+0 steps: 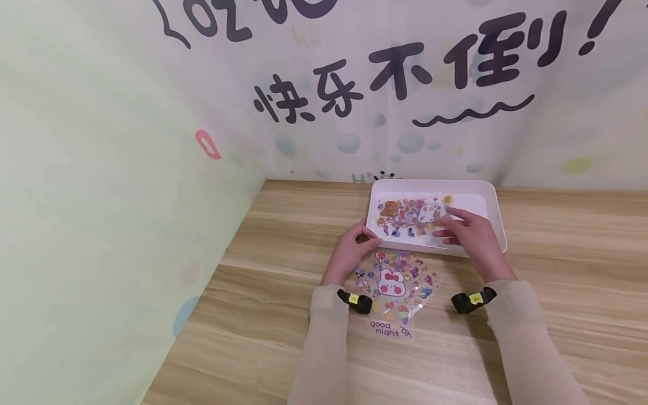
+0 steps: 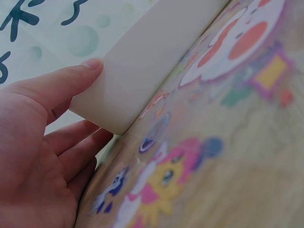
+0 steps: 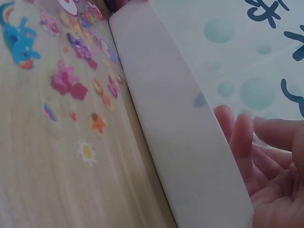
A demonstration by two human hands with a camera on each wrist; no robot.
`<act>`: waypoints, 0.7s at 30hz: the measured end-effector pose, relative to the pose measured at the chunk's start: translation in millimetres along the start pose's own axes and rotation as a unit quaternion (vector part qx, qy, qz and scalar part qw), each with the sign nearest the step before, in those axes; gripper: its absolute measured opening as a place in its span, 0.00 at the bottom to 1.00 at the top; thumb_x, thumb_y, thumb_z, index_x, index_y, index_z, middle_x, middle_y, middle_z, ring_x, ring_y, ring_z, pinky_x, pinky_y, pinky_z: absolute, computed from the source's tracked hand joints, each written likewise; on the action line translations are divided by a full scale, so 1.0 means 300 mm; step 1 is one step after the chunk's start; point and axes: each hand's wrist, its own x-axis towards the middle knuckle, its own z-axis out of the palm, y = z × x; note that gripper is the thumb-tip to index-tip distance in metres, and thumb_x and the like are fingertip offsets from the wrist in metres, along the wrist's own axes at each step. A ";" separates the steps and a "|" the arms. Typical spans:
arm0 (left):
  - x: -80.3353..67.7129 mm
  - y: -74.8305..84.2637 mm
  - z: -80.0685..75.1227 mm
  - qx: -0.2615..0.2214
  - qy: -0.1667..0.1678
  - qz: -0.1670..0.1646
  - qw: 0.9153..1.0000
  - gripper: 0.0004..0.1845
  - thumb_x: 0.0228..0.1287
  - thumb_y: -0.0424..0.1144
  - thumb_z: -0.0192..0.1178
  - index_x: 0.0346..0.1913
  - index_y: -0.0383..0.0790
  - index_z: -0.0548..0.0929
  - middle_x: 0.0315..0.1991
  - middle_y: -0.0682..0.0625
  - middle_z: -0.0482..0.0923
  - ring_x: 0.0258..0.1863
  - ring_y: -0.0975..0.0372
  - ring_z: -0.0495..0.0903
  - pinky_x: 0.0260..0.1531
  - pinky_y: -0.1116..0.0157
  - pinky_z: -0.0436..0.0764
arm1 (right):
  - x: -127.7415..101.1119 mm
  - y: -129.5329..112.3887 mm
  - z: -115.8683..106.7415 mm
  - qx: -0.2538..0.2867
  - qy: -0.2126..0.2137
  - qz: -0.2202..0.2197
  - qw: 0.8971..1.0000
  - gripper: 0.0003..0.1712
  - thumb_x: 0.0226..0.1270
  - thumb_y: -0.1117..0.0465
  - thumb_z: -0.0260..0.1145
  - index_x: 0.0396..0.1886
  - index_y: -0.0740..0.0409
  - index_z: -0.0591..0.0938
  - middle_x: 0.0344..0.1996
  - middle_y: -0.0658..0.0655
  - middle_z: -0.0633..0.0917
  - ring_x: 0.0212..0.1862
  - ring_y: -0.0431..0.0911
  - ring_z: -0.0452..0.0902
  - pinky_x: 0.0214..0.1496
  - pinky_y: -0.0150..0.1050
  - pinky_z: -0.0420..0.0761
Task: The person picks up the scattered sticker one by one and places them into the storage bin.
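Observation:
A white tray (image 1: 498, 219) lies on the wooden table and holds a clear sticker sheet (image 1: 407, 216) with a bear and a panda. My left hand (image 1: 361, 239) grips the tray's near-left corner (image 2: 142, 71); the thumb lies over the wall and the fingers curl below it. My right hand (image 1: 445, 223) reaches into the tray and pinches the right part of that sheet, and its fingers (image 3: 242, 137) look hazy behind the film past the tray wall (image 3: 175, 118). A second sheet with a bunny (image 1: 394, 281) lies flat before the tray, between my wrists.
A printed backdrop (image 1: 405, 73) with large dark characters stands right behind the tray, and a pale green wall panel (image 1: 101, 197) closes the left side. Bare wooden tabletop (image 1: 572, 281) stretches to the right and toward me. The bunny sheet's colourful stickers (image 2: 161, 180) (image 3: 66, 80) lie against the tray's near wall.

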 end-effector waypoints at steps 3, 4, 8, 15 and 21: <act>0.000 0.000 -0.001 0.001 -0.001 -0.003 1.000 0.10 0.52 0.54 0.61 0.30 0.53 0.78 0.62 0.64 0.61 0.62 0.65 0.59 0.59 0.63 0.61 | 0.002 -0.002 0.001 -0.001 -0.005 0.004 1.000 0.39 0.61 0.40 0.53 0.66 0.53 0.59 0.49 0.60 0.78 0.45 0.49 0.78 0.41 0.33 0.78; 0.000 0.000 -0.001 0.001 -0.001 -0.003 1.000 0.10 0.52 0.54 0.61 0.30 0.54 0.78 0.62 0.64 0.61 0.62 0.65 0.59 0.59 0.63 0.61 | 0.003 -0.001 0.001 0.000 -0.006 0.004 1.000 0.39 0.61 0.40 0.53 0.66 0.53 0.58 0.49 0.60 0.78 0.45 0.49 0.78 0.42 0.33 0.78; 0.002 -0.001 0.000 0.002 -0.001 -0.003 1.000 0.10 0.52 0.54 0.60 0.30 0.55 0.78 0.62 0.65 0.61 0.62 0.65 0.59 0.59 0.62 0.61 | 0.006 0.000 0.000 0.001 -0.006 0.007 1.000 0.39 0.61 0.41 0.54 0.67 0.54 0.57 0.48 0.61 0.79 0.45 0.49 0.78 0.43 0.35 0.78; 0.003 0.000 0.000 0.003 0.000 -0.004 1.000 0.10 0.52 0.54 0.61 0.30 0.54 0.78 0.62 0.64 0.60 0.62 0.65 0.58 0.59 0.63 0.61 | 0.008 0.001 -0.001 -0.008 -0.008 0.006 1.000 0.37 0.63 0.43 0.53 0.66 0.57 0.58 0.48 0.62 0.78 0.43 0.48 0.79 0.42 0.34 0.78; 0.001 0.000 -0.001 0.004 0.000 -0.005 1.000 0.10 0.52 0.54 0.61 0.30 0.54 0.78 0.62 0.65 0.61 0.62 0.65 0.59 0.59 0.63 0.61 | 0.006 0.001 0.005 -0.008 -0.012 0.007 1.000 0.36 0.64 0.44 0.53 0.65 0.61 0.60 0.50 0.63 0.77 0.42 0.46 0.80 0.40 0.33 0.78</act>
